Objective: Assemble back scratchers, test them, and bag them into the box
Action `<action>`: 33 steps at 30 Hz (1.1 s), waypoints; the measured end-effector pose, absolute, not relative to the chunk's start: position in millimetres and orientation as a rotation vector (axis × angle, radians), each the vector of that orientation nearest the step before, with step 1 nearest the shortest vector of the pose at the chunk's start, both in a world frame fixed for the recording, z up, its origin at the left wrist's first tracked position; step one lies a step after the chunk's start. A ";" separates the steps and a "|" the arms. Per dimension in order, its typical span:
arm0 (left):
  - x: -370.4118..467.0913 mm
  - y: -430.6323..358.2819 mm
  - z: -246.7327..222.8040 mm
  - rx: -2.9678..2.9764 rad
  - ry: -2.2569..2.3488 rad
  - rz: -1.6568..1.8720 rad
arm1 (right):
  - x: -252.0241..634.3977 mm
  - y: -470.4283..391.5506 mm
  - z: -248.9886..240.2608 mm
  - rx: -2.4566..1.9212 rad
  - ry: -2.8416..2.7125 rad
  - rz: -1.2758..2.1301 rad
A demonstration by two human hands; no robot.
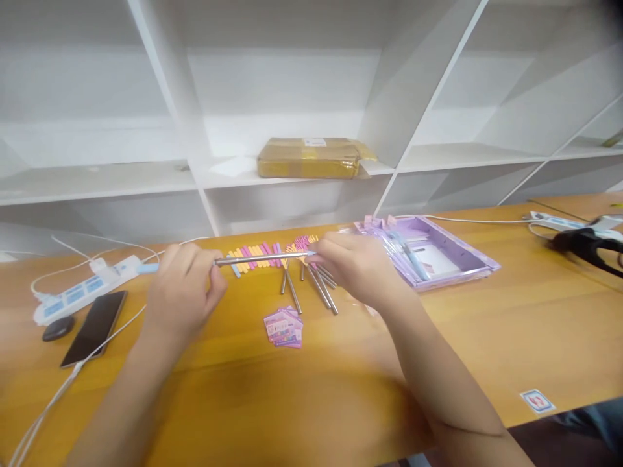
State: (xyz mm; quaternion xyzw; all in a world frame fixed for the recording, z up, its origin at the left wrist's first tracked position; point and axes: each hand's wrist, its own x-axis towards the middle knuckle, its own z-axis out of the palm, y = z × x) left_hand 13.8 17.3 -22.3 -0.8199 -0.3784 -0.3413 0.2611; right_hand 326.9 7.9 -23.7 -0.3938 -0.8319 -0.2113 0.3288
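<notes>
Just above the middle of the frame, the left hand [182, 295] and the right hand [357, 269] hold one thin metal rod [257, 259] level between them. The left fingers are closed around its left end, where a pale blue tip [146, 267] sticks out. The right fingers pinch its right end.

The rod looks stiff, light and smooth, so it is likely slippery and best held near the ends.

More metal rods [311, 285] lie loose on the worktop [487, 324] below it, in front of a row of pink and yellow sticks [257, 251]. A stack of small cards [283, 327] lies nearer the person. A purple tray [477, 263] sits to the right, and a phone [95, 327] and power strip [78, 288] to the left.
</notes>
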 end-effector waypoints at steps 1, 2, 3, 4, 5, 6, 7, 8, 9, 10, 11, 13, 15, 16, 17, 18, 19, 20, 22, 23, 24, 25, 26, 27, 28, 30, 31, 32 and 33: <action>10.5 19.6 -22.1 -2.197 -1.047 -0.939 | 329.0 11.6 -25.6 -1.028 -2.171 -0.565; 7.7 21.3 -22.1 -2.176 -1.069 -0.948 | 330.1 15.4 -27.8 -1.021 -2.171 -0.584; 4.9 22.9 -22.0 -2.156 -1.089 -0.952 | 330.5 19.3 -30.1 -1.011 -2.171 -0.608; 1.7 24.4 -21.8 -2.138 -1.101 -0.951 | 330.6 23.2 -32.5 -0.999 -2.170 -0.635; -2.0 26.1 -21.4 -2.108 -1.102 -0.959 | 330.8 27.2 -34.7 -0.983 -2.169 -0.663; -6.5 28.4 -20.8 -2.082 -1.101 -0.951 | 331.5 31.2 -36.6 -0.972 -2.165 -0.688; -11.9 31.2 -20.2 -2.055 -1.104 -0.935 | 333.0 35.2 -38.2 -0.960 -2.156 -0.714; -18.0 34.6 -19.6 -2.021 -1.106 -0.924 | 335.3 39.1 -39.5 -0.949 -2.147 -0.737; -24.5 38.5 -19.1 -2.010 -1.115 -0.890 | 338.4 42.9 -40.3 -0.940 -2.140 -0.757; -31.1 42.8 -18.8 -1.983 -1.118 -0.892 | 342.4 46.5 -40.7 -0.934 -2.136 -0.773; -37.6 47.2 -18.7 -1.968 -1.113 -0.897 | 347.2 49.8 -40.8 -0.930 -2.136 -0.784; -49.7 56.0 -18.9 -1.945 -1.108 -0.930 | 358.9 55.4 -39.8 -0.936 -2.131 -0.791; -61.3 63.9 -18.9 -1.932 -1.120 -0.945 | 373.6 59.9 -37.8 -0.967 -2.096 -0.780; -67.3 67.6 -18.6 -1.908 -1.128 -0.964 | 382.1 61.7 -36.7 -0.989 -2.070 -0.770; -73.6 71.2 -18.2 -1.886 -1.133 -0.979 | 391.3 63.4 -35.5 -1.017 -2.042 -0.760; -80.3 74.6 -17.6 -1.843 -1.133 -1.017 | 401.0 64.8 -34.3 -1.041 -2.019 -0.753; -87.4 78.0 -16.9 -1.822 -1.143 -1.036 | 411.0 65.8 -33.2 -1.064 -2.001 -0.746; -94.7 81.1 -16.3 -1.818 -1.161 -1.042 | 421.1 66.5 -32.2 -1.084 -1.985 -0.740; -109.1 86.2 -15.2 -1.817 -1.227 -1.045 | 440.8 66.8 -30.6 -1.124 -1.953 -0.718; -115.6 88.0 -14.9 -1.807 -1.268 -1.053 | 450.1 66.6 -30.1 -1.146 -1.928 -0.704; -121.2 89.3 -14.8 -1.777 -1.313 -1.075 | 458.8 66.2 -30.0 -1.169 -1.902 -0.687; -125.6 90.1 -15.0 -1.752 -1.357 -1.090 | 466.8 66.0 -30.4 -1.195 -1.878 -0.669; -128.8 90.5 -15.3 -1.719 -1.394 -1.109 | 474.0 66.0 -31.3 -1.217 -1.861 -0.653; -130.5 90.6 -16.0 -1.696 -1.428 -1.110 | 480.3 66.4 -32.6 -1.235 -1.851 -0.637; -130.9 90.6 -17.0 -1.690 -1.456 -1.091 | 485.6 67.3 -34.4 -1.245 -1.848 -0.625; -128.3 91.0 -19.6 -1.706 -1.503 -1.036 | 493.4 70.2 -38.5 -1.244 -1.849 -0.606; -125.8 91.5 -21.1 -1.734 -1.522 -1.010 | 496.1 72.0 -40.4 -1.235 -1.841 -0.601; -123.1 92.2 -22.6 -1.777 -1.539 -0.985 | 498.2 73.7 -42.2 -1.223 -1.831 -0.598; -120.3 92.7 -23.8 -1.825 -1.551 -0.963 | 499.8 75.0 -43.5 -1.215 -1.824 -0.593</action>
